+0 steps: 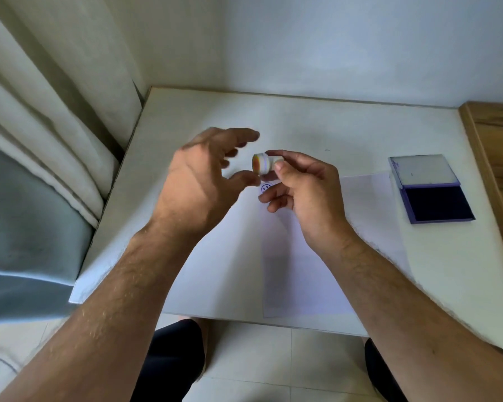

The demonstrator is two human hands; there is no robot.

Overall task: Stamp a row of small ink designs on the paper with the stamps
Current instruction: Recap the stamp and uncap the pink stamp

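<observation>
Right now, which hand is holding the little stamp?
The right hand holds it: its fingers and thumb pinch the small round stamp above the paper. The left hand is spread open beside the stamp and grips nothing.

no readable text, smiley imprint (265, 188) on paper (299, 256)

The right hand (302, 187) is raised, its thumb and forefinger pinching a small round stamp (263, 165), other fingers curled. At its nine o'clock the left hand (204, 175) hovers, fingers spread and relaxed. Both forearms are bare.
</observation>
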